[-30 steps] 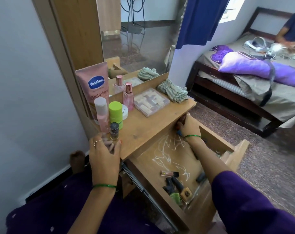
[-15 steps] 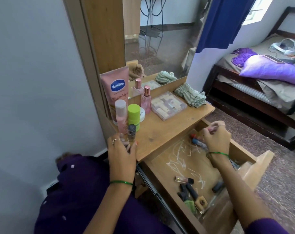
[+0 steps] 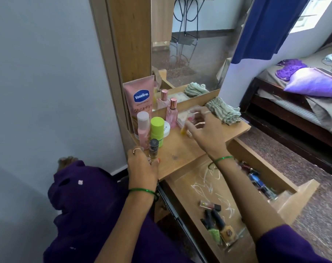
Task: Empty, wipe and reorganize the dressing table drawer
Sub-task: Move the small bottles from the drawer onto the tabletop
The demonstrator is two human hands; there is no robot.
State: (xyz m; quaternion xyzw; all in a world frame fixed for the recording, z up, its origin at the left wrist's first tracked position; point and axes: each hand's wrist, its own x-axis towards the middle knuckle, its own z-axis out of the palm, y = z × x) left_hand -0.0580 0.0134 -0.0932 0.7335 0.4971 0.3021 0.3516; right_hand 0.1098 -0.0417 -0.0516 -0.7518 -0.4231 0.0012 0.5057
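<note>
The wooden drawer (image 3: pixel 271 164) stands pulled out, lined with a clear scribbled sheet; several small cosmetics lie at its near end (image 3: pixel 216 228) and along its right wall (image 3: pixel 256 179). My left hand (image 3: pixel 142 166) grips a small dark-capped glass bottle (image 3: pixel 153 148) at the tabletop's front left corner. My right hand (image 3: pixel 203 130) is over the tabletop (image 3: pixel 182 150), fingers closed on a small item with a yellow end (image 3: pixel 183 130); it is blurred. A folded striped cloth (image 3: pixel 223 110) lies at the tabletop's right end.
A pink Vaseline tube (image 3: pixel 140 103), a pink bottle (image 3: pixel 143 130), a green-capped bottle (image 3: pixel 157 130), a white jar (image 3: pixel 166 129) and a pink perfume bottle (image 3: pixel 171 112) crowd the back left. A mirror (image 3: pixel 191 44) rises behind. A bed (image 3: pixel 302 103) stands to the right.
My right hand has risen out of the drawer's far end and moved over the tabletop with a small item. My left hand stays on the small bottle.
</note>
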